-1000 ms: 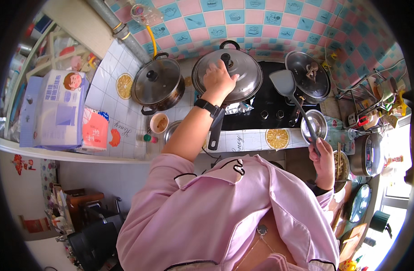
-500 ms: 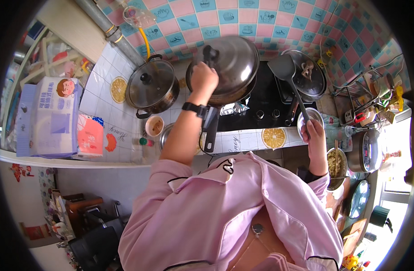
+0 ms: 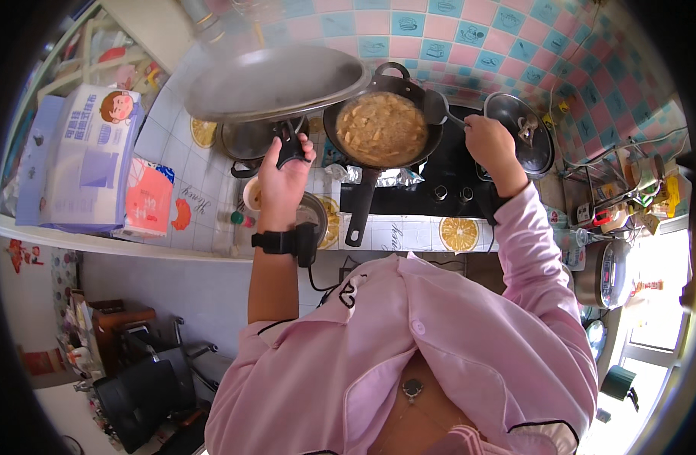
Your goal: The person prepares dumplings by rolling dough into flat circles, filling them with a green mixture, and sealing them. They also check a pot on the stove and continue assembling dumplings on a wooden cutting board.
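Note:
My left hand (image 3: 281, 182) is closed round the black knob of a large metal lid (image 3: 276, 80), held tilted in the air, left of a dark frying pan (image 3: 363, 205). The pan sits uncovered on the black stove (image 3: 455, 167), its long handle pointing toward me. Inside it is a brownish stew of pale pieces in liquid (image 3: 382, 129). My right hand (image 3: 493, 148) grips the handle of a dark grey spatula (image 3: 435, 108); its blade is at the pan's right rim. I cannot tell whether the blade touches the pan.
A glass-lidded pot (image 3: 245, 144) stands partly hidden behind the metal lid. A metal bowl (image 3: 317, 216) is near my left wrist. Another covered pan (image 3: 518, 125) stands right of the stove's middle. A purple packet (image 3: 94, 163) lies at the far left.
My left hand has lifted the lid off the pan and carried it left, uncovering the stew. My right hand has brought the spatula forward and left to the pan's rim.

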Available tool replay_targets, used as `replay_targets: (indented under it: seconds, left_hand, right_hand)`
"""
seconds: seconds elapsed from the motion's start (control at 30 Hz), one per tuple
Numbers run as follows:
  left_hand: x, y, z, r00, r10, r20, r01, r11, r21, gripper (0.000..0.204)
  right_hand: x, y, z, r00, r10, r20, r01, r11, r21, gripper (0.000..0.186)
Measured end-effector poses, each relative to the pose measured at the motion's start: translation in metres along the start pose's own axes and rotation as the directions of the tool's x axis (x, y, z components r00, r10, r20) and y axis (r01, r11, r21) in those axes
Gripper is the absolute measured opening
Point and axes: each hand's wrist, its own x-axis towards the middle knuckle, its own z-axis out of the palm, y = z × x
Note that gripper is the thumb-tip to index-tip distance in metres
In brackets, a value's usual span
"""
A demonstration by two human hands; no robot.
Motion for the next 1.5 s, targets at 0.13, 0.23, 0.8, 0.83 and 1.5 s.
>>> replay_targets:
  seconds: [0.13,0.23,0.8,0.83,1.5]
  left_hand:
    - [-0.024,0.01,-0.013,1.0,0.006,-0.029,-0.006,1.0,0.004,0.036]
    - [-0.039,0.011,-0.017,0.998,0.028,-0.049,-0.027,0.999,0.033,0.037]
    - [-0.057,0.016,-0.01,0.986,0.082,-0.146,-0.071,0.994,0.08,0.032]
    - [-0.055,0.016,-0.009,0.986,0.083,-0.143,-0.07,0.993,0.092,0.032]
    - [-0.027,0.01,-0.009,0.997,-0.01,-0.077,0.015,0.998,0.066,0.033]
  right_hand:
    - [0.035,-0.014,-0.001,0.992,0.055,0.117,-0.035,0.986,-0.162,0.024]
    - [0.068,-0.013,0.002,0.973,0.099,0.21,-0.059,0.98,-0.188,0.027]
    - [0.156,-0.003,0.097,0.888,-0.21,0.408,0.039,0.921,0.388,0.033]
    - [0.157,-0.009,0.098,0.884,-0.252,0.393,0.091,0.919,0.384,0.032]
    - [-0.013,-0.003,-0.042,0.848,-0.471,0.244,0.528,0.793,-0.303,0.023]
